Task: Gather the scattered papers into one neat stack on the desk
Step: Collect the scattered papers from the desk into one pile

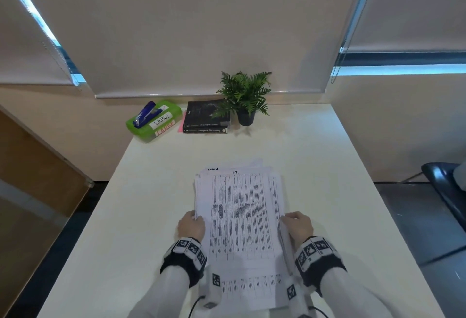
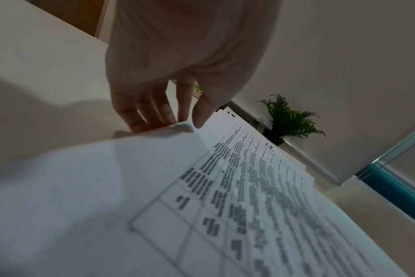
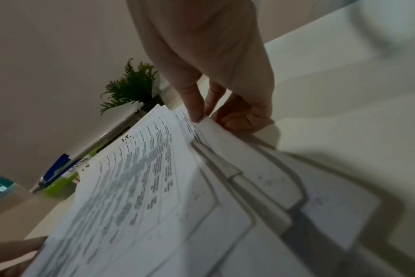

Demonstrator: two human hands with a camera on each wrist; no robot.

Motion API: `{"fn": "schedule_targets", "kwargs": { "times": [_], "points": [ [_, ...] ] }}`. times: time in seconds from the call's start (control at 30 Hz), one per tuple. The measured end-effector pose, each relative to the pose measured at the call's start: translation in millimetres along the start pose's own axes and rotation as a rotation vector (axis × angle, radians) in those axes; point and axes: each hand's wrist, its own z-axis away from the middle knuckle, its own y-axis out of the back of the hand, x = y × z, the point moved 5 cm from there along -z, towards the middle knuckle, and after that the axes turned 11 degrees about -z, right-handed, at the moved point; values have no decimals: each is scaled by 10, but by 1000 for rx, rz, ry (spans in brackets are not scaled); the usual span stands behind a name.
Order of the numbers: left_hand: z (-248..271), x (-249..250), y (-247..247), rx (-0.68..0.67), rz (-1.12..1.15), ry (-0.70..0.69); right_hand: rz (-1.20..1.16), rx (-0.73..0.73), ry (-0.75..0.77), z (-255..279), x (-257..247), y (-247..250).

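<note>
A pile of printed papers with tables of black text lies in the middle of the white desk, its sheets a little offset at the far end. My left hand holds the pile's left edge, thumb on top and fingers under the raised edge of the papers. My right hand grips the right edge, thumb on top and fingers curled under the fanned sheets of the papers. Both edges are lifted slightly off the desk.
At the desk's far edge stand a green box labelled LARGE with a blue stapler on it, two dark books stacked, and a small potted fern. A dark chair is at the right.
</note>
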Motion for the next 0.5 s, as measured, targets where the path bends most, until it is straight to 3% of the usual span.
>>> {"fn": "schedule_targets", "kwargs": {
  "times": [0.17,0.33,0.5],
  "points": [
    [0,-26,32,46,43,-47,8,41,43,-105,-45,-17],
    [-72,-37,37,0,105,-54,134,58,66,-227,-123,-130],
    [-86,3,76,-10,84,-106,202,-163,127,-302,-195,-173]
  ]
}}
